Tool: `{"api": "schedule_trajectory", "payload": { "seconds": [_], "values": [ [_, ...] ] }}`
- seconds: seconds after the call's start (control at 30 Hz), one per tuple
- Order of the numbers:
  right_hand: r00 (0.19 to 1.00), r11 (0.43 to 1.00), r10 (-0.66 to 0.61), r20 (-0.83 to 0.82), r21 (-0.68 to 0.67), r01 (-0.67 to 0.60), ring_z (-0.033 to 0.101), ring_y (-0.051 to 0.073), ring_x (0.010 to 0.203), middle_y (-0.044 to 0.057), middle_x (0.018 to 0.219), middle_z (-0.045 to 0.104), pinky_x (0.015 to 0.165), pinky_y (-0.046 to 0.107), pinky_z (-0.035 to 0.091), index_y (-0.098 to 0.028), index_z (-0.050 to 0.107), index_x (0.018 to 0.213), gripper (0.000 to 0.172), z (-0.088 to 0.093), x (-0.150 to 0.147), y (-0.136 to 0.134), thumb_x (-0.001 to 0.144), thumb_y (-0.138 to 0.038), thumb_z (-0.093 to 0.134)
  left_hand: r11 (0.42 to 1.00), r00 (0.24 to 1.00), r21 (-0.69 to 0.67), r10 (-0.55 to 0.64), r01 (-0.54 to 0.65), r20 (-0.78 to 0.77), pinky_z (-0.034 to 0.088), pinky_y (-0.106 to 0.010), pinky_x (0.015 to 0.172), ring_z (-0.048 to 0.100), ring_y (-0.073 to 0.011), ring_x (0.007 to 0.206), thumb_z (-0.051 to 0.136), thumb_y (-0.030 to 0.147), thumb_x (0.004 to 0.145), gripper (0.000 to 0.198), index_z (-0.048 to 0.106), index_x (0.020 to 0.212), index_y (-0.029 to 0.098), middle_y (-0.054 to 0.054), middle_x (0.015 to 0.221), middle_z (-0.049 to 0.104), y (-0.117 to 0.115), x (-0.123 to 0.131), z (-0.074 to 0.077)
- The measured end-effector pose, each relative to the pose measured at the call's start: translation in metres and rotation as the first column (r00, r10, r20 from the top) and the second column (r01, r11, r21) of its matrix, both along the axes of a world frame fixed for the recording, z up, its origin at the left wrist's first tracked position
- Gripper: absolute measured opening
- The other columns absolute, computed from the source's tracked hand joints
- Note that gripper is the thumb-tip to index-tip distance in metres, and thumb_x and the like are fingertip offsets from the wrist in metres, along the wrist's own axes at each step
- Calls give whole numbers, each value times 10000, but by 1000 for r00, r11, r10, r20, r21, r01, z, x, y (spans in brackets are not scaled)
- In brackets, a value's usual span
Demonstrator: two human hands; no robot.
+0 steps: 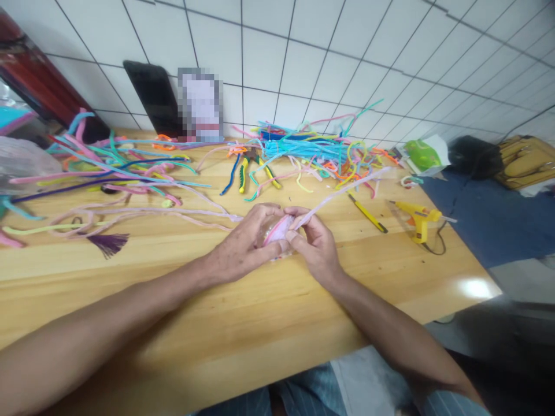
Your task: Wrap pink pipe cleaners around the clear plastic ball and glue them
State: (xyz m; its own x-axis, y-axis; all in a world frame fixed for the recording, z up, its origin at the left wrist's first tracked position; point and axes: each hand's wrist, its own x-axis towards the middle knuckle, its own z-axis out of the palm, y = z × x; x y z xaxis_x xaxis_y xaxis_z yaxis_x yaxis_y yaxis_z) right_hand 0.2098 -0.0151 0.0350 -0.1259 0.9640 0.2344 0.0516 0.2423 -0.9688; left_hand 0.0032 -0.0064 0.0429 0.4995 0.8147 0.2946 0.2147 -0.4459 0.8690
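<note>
Over the middle of the table, my left hand (243, 245) is closed around a small rounded piece (277, 231) with a lilac fuzzy face and a pink rim. Its side looks clear and shiny, but the fingers cover much of it. My right hand (318, 242) pinches a lilac pipe cleaner (325, 202) against the right side of this piece. The pipe cleaner's free length runs up and to the right, above the table. Fingertips of both hands meet at the piece.
Pipe cleaners lie in a loose heap (130, 167) at left and a bundle (303, 150) at the back. Pliers (244, 175), a utility knife (367, 212) and a yellow glue gun (418, 219) lie beyond my hands. A purple tassel (108, 244) is at left; a black phone (154, 98) leans on the wall.
</note>
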Motion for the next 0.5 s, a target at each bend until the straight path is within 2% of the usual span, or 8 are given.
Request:
{"api": "schedule_trajectory", "payload": {
  "seconds": [0.1,0.2,0.4,0.5],
  "values": [
    [1000,1000,4,-28,-26,-4,662,260,1273,52,1318,746,1157,433,485,-275,747,960,91,0,0,0,902,-344,761,999,1000,-30,12,-12,3,572,-432,1080,613,-279,1341,692,386,1020,442,516,1402,251,-121,1475,587,-1,0,2],
    [998,999,-2,-61,-51,-1,672,260,1250,50,1312,747,1136,432,502,-273,761,962,124,1,1,1,916,-388,755,1000,1000,-25,8,-8,11,541,-460,1138,611,-274,1351,673,354,1021,433,506,1409,258,-109,1470,600,-1,-1,1],
    [999,1000,-2,-42,-27,1,678,270,1238,54,1253,755,1141,444,503,-274,757,921,162,5,2,3,922,-435,775,998,1000,-61,27,-28,-15,497,-513,1209,579,-314,1431,706,457,997,601,449,1500,252,-131,1536,577,3,-3,-8],
    [999,1000,-1,-32,-8,1,679,268,1240,52,1250,754,1150,452,494,-277,759,920,156,6,3,3,931,-432,776,999,999,-30,26,-27,-22,496,-498,1213,578,-311,1429,711,462,988,595,487,1495,244,-129,1519,583,6,-4,-11]
  ]
}}
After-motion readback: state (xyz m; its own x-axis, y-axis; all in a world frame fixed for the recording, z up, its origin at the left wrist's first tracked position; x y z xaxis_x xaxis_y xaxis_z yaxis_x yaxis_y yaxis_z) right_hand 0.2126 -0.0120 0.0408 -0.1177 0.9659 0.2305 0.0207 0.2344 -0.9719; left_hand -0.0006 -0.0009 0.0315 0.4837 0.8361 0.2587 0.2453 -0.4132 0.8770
